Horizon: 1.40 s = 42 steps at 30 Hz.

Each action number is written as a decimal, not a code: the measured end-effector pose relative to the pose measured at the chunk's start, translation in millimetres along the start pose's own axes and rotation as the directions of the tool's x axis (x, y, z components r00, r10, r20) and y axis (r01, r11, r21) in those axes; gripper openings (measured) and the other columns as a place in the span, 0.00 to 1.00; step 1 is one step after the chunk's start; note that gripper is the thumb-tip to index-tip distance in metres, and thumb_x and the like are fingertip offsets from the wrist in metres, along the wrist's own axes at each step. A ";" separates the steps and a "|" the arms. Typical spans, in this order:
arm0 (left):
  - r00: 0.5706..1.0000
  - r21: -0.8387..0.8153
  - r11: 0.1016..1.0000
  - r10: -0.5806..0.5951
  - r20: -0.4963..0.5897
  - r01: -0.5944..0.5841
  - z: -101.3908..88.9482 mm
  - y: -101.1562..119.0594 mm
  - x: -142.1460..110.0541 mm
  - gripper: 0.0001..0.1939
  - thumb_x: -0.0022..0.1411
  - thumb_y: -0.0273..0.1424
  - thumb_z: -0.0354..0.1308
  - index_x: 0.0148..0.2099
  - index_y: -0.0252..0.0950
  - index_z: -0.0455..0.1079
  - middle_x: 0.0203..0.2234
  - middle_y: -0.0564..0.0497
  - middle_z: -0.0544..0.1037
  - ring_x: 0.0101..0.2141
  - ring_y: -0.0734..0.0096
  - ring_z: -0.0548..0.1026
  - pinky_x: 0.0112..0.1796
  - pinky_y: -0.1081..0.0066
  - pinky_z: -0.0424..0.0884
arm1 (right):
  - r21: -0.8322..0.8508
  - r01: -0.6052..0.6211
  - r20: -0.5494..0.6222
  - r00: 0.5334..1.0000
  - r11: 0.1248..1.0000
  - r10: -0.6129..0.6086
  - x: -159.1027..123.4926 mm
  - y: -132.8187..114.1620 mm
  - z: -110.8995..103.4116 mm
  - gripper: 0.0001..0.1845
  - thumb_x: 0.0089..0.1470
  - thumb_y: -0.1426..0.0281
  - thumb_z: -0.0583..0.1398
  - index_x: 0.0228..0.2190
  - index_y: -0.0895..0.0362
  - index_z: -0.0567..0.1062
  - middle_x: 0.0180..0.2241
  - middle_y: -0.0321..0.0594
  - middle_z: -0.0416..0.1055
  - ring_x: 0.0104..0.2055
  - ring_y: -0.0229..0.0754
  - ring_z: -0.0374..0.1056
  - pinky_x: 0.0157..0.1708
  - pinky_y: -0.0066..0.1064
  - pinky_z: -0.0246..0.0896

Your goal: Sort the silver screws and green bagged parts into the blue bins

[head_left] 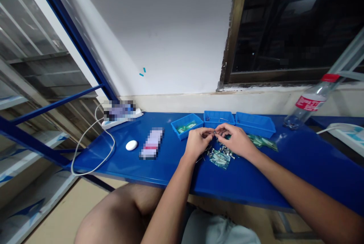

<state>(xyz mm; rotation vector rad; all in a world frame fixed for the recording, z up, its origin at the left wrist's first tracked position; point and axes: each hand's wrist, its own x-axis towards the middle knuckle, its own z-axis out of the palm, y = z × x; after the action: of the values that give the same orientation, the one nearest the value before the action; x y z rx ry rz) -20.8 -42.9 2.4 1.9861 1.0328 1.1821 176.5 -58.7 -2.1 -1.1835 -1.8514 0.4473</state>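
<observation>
My left hand [198, 141] and my right hand [233, 138] meet over the blue table, fingertips pinched together around a tiny dark metal piece [214, 132] whose kind is too small to make out. Both hands seem to touch it. Below them lies a pile of small metal hardware [224, 148], with a clear greenish plastic bag [220, 159] of parts at its front. More greenish bags [261, 141] lie to the right of my right hand. Behind the hands stand a blue bin [187, 125] with bags inside, a middle blue bin [218, 117] and a right blue bin [256, 124].
To the left lie a white oval case [131, 145], a blurred-out flat object [152, 143] and a power strip [122, 119] with a looping white cable [74, 160]. A plastic bottle with a red cap [309, 102] stands at the right. A wall and window border the table's back.
</observation>
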 end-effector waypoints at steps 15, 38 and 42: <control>0.997 0.004 1.000 -0.021 0.069 0.021 -3.2 5.7 -2.6 0.13 0.68 0.35 0.63 0.51 0.36 0.83 0.44 0.46 0.86 0.43 0.55 0.85 0.45 0.64 0.81 | 0.018 0.008 0.027 1.000 1.000 -0.009 1.5 2.9 -1.6 0.08 0.60 0.64 0.62 0.38 0.51 0.81 0.40 0.41 0.80 0.37 0.45 0.76 0.40 0.39 0.74; 0.996 -0.418 0.904 -0.090 0.014 0.088 4.6 -2.3 3.2 0.25 0.62 0.24 0.68 0.60 0.34 0.70 0.49 0.39 0.83 0.46 0.60 0.85 0.47 0.63 0.83 | -0.106 0.185 -0.021 0.982 0.977 -0.188 -1.5 -9.5 -10.7 0.10 0.63 0.66 0.59 0.46 0.51 0.75 0.39 0.43 0.77 0.40 0.49 0.74 0.43 0.41 0.72; 0.996 -0.412 0.907 -0.087 0.018 0.087 4.3 -0.2 2.8 0.25 0.63 0.24 0.67 0.61 0.35 0.69 0.52 0.39 0.81 0.45 0.61 0.85 0.46 0.65 0.83 | -0.132 0.230 -0.024 0.972 0.964 -0.235 0.1 -12.6 -13.7 0.13 0.64 0.68 0.58 0.49 0.51 0.76 0.41 0.44 0.75 0.41 0.49 0.73 0.43 0.40 0.71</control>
<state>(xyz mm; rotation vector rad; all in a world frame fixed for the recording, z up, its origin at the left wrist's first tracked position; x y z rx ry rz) -16.2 -40.9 1.6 1.5916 0.7826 1.2340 180.7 -66.7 14.2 -1.0329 -1.9801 0.1736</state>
